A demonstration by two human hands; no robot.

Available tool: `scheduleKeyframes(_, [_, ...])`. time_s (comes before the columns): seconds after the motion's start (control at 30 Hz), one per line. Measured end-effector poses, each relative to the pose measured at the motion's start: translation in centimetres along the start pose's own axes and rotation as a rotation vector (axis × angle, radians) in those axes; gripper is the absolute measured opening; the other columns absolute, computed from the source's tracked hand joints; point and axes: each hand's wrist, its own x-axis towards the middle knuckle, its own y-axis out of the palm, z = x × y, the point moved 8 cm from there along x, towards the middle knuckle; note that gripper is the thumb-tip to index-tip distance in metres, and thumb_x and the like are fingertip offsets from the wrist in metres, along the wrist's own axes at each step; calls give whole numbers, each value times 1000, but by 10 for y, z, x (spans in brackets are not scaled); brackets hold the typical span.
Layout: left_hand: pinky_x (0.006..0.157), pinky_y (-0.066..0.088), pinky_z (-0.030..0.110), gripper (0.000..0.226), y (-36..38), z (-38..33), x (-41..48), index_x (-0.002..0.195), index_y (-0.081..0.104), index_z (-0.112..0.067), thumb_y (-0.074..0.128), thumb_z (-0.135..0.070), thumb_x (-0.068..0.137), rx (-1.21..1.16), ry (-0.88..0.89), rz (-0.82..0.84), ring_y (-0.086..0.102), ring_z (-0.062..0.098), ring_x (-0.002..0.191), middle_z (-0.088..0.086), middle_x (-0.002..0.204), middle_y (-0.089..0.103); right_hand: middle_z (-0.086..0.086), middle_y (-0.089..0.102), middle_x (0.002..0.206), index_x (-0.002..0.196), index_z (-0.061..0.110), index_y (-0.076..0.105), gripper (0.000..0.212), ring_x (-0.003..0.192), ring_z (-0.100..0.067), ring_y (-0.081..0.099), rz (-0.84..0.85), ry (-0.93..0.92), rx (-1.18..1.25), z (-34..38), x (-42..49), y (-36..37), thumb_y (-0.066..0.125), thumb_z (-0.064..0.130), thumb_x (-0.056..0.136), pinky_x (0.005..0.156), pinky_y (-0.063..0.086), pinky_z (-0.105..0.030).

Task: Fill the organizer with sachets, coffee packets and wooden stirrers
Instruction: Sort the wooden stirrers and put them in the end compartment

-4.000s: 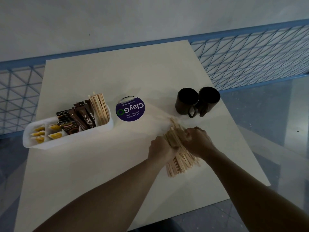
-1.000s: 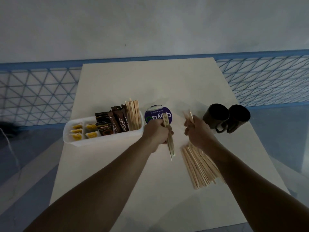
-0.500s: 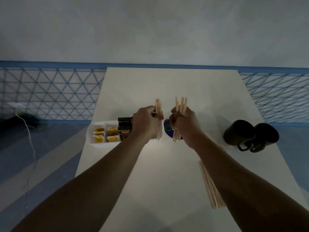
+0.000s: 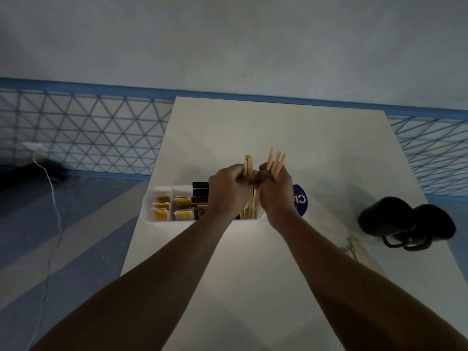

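A white organizer (image 4: 162, 222) stands near the table's left edge. Its left compartments hold yellow sachets (image 4: 162, 206), and dark coffee packets (image 4: 200, 196) stand in the middle one. My left hand (image 4: 228, 193) grips an upright bundle of wooden stirrers (image 4: 247, 163) over the organizer's right end. My right hand (image 4: 274, 196) grips a second, fanned bundle of stirrers (image 4: 276, 160) right beside it. The two hands touch. Lower stirrer ends (image 4: 252, 211) reach into the right compartment. Loose stirrers (image 4: 354, 245) lie on the table at the right, partly hidden by my right forearm.
A round purple lid with white lettering (image 4: 300, 201) sits just right of the organizer. Two dark mugs (image 4: 405, 224) stand near the table's right edge. The white table (image 4: 253, 287) is ringed by a blue wire fence (image 4: 88, 138); a white cable (image 4: 54, 211) lies on the floor at left.
Both hands lifted bundles of stirrers off the table pile and carried them left, over the organizer's right end. They have come together and now touch.
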Motion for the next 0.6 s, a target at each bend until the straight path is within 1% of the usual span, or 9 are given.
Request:
scheduleKeyframes(0.1, [58,52,32,16,4,7,3,81,70,-12,65,-24,90,34,-39,17,65,17,63,-2,68,68,-8,69,83,99,7,59,14,76,-19,65,52,29,23,-10,0,7,47,3,94,71,56,-38])
scheduleKeyframes(0.17, [57,45,26,16,5,10,4,77,67,-13,66,-24,89,72,-55,19,61,14,62,-3,69,67,-6,71,88,101,10,61,16,82,-20,69,75,36,-19,-14,-2,10,48,3,95,72,58,-35])
scheduleKeyframes(0.2, [59,46,25,15,6,11,6,78,68,-13,67,-24,88,81,-57,19,62,13,63,-3,70,68,-5,71,91,102,14,61,15,85,-21,70,84,37,-44,-15,-3,11,51,5,95,73,59,-36])
scheduleKeyframes(0.27, [71,53,25,9,6,10,7,88,74,-14,68,-21,86,50,-54,22,68,12,73,-3,80,73,-1,70,92,103,18,59,12,88,-21,69,78,32,-60,-15,-6,11,56,10,94,74,59,-38])
scheduleKeyframes(0.33, [84,53,21,17,4,7,7,101,75,-16,68,-17,86,20,-46,18,70,9,87,-3,92,76,4,70,93,107,22,59,15,89,-17,68,61,18,-71,-14,-5,10,58,13,95,74,59,-35])
scheduleKeyframes(0.37, [85,51,15,20,3,6,8,105,74,-15,68,-17,86,16,-45,15,70,8,90,-2,96,76,6,69,94,110,22,58,16,89,-15,68,55,8,-82,-12,-4,9,57,13,96,73,59,-33])
scheduleKeyframes(0.43, [79,45,5,23,1,4,9,110,72,-14,69,-16,87,7,-39,9,70,7,90,-1,98,76,7,69,96,114,21,59,19,90,-12,67,45,-17,-101,-9,-2,7,54,12,98,72,56,-28])
scheduleKeyframes(0.53, [84,47,11,25,0,2,10,111,72,-13,69,-13,87,13,-25,7,70,8,92,1,99,75,6,69,96,116,18,61,22,90,-13,67,43,-19,-114,-6,-1,5,50,9,99,73,56,-27])
scheduleKeyframes(0.6, [85,46,11,26,-1,3,10,112,71,-13,69,-11,86,18,-28,4,70,9,93,2,101,75,6,69,95,116,19,62,24,89,-14,67,47,-15,-130,-6,-1,5,49,8,99,71,55,-26])
